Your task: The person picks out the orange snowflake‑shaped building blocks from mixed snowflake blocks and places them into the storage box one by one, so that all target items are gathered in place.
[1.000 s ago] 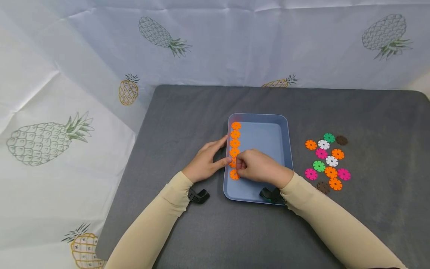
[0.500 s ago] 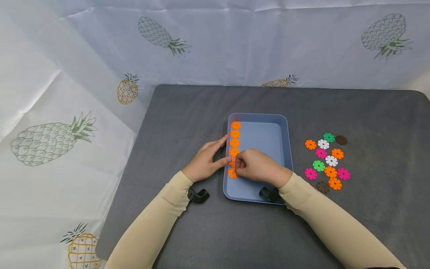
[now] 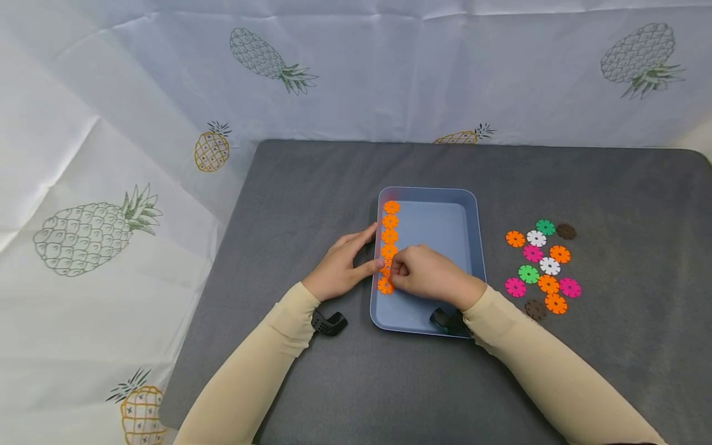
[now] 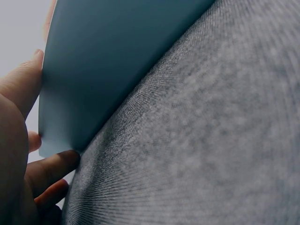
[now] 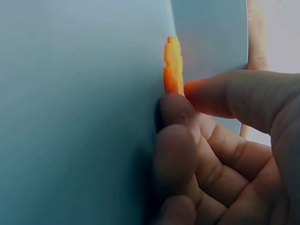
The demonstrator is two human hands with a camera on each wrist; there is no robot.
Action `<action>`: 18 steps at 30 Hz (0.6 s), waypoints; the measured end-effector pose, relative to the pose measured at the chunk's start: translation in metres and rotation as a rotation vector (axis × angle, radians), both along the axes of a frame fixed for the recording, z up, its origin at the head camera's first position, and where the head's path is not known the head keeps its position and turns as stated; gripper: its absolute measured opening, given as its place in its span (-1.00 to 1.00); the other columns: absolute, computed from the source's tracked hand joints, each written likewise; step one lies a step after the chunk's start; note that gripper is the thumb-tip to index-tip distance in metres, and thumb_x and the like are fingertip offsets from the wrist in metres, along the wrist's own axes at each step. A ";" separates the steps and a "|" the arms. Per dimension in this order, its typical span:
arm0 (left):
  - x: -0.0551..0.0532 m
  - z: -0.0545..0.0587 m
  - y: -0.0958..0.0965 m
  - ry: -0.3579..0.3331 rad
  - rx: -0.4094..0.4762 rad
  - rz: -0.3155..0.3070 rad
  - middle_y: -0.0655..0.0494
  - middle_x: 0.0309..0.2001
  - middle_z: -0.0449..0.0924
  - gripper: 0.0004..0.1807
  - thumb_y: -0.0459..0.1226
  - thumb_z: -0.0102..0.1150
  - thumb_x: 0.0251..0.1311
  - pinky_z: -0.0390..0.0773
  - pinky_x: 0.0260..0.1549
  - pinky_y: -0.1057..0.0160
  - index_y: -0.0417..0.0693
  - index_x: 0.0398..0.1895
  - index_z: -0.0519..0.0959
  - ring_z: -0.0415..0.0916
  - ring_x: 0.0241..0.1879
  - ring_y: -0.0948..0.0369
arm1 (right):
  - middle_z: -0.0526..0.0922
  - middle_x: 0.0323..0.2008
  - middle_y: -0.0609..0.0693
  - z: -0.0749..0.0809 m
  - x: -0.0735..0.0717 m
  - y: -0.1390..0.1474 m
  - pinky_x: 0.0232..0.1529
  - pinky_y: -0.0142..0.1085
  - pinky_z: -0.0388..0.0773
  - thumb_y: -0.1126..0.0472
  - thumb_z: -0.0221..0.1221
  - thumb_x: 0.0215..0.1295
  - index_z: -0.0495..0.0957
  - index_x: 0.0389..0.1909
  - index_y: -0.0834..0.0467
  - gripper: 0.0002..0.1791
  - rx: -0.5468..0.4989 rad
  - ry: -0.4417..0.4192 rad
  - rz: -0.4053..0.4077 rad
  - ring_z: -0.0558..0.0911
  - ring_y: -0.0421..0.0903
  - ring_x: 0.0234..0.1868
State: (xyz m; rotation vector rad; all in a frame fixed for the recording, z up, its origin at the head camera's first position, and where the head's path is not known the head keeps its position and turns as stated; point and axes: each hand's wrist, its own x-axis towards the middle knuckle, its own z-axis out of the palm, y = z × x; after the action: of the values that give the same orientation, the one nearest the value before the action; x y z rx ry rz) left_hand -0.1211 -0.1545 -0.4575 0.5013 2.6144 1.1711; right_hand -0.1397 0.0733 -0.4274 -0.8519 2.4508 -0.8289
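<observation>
While the left hand [image 3: 338, 266] steadies the blue tray [image 3: 436, 225] from its left side, the thumb resting over the rim and the fingers spread loosely against the outer wall, the right hand [image 3: 431, 275] works inside it. Between thumb and fingertips the right hand pinches an orange disc [image 3: 384, 286], the nearest one in a column of orange discs [image 3: 389, 236] that runs along the tray's left wall. The right wrist view shows that disc edge-on (thumb on one side, fingertip on the other), with the remaining fingers curled in. Six orange discs can be counted in the column, the fifth partly covered by the hands.

To the right of the tray, well apart from it, a loose group of notched discs [image 3: 532, 253] lies flat on the grey worktop [image 3: 311, 185]: orange, pink, white, green and brown, some touching. Both forearms wear cream sleeves [image 3: 261, 364], with a black device [image 3: 329, 324] at the left wrist. Behind the worktop hangs a pale cloth [image 3: 356, 74] printed with pineapples.
</observation>
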 end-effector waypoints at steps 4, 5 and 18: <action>0.000 -0.001 0.002 0.007 0.002 -0.007 0.00 0.59 0.28 -0.12 0.07 0.23 0.48 0.24 0.47 -0.21 0.26 0.73 0.04 0.15 0.57 -0.06 | 0.43 -0.69 -0.19 0.001 0.000 0.002 -0.52 -0.37 0.29 0.30 0.28 0.32 0.64 -0.55 0.06 -0.78 -0.006 -0.013 -0.006 0.36 -0.26 -0.64; 0.000 -0.002 0.002 0.010 0.002 -0.010 -0.01 0.59 0.27 -0.12 0.08 0.23 0.48 0.25 0.46 -0.22 0.26 0.73 0.04 0.15 0.57 -0.06 | 0.43 -0.70 -0.19 0.001 0.000 0.003 -0.52 -0.37 0.28 0.29 0.28 0.33 0.64 -0.55 0.06 -0.77 -0.008 -0.016 -0.009 0.36 -0.26 -0.64; 0.002 -0.009 0.003 0.020 0.000 0.000 -0.01 0.60 0.26 -0.11 0.13 0.22 0.46 0.26 0.46 -0.20 0.25 0.73 0.05 0.15 0.56 -0.04 | 0.52 -0.66 -0.15 0.006 -0.001 0.019 -0.50 -0.32 0.36 0.25 0.26 0.39 0.68 -0.47 0.09 -0.80 -0.049 -0.023 -0.082 0.42 -0.19 -0.62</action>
State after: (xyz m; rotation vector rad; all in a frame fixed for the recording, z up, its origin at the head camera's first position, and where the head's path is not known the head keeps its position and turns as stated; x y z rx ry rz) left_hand -0.1190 -0.1518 -0.4665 0.5155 2.6309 1.1716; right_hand -0.1404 0.0928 -0.4212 -0.7597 2.4689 -0.9255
